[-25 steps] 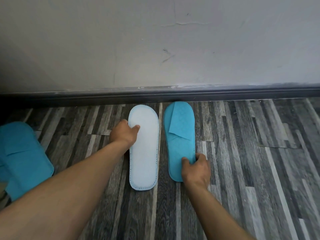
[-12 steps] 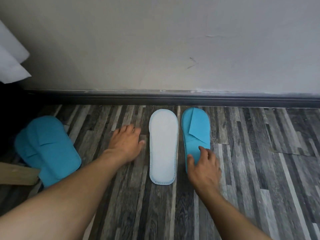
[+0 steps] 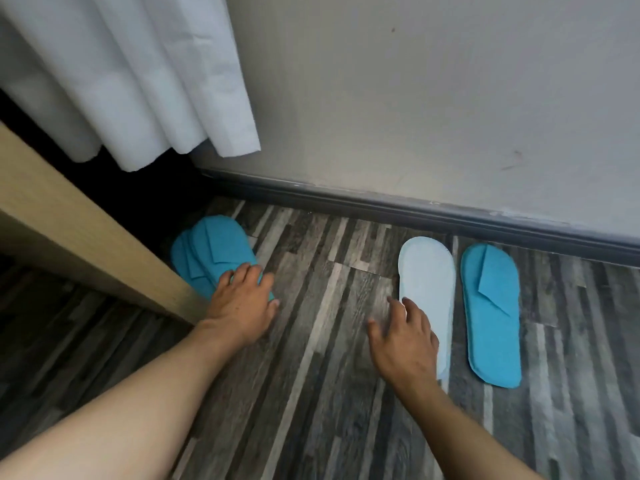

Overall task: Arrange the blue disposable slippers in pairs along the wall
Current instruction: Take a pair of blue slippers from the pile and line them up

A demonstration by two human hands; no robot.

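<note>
A person's left hand (image 3: 242, 299) lies palm down, fingers spread, on the near end of a stack of blue slippers (image 3: 211, 252) beside a wooden panel (image 3: 79, 230). The right hand (image 3: 405, 341) hangs open and empty, fingers splayed, over the heel of a pale upturned slipper (image 3: 427, 278). Just right of it lies 1 blue slipper (image 3: 491, 310), both toes toward the wall (image 3: 415, 98).

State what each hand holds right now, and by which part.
Nothing is gripped. The left hand lies flat on the heel end of the stacked blue slippers. The right hand, fingers spread, is over the heel end of the pale upturned slipper; contact unclear.
</note>
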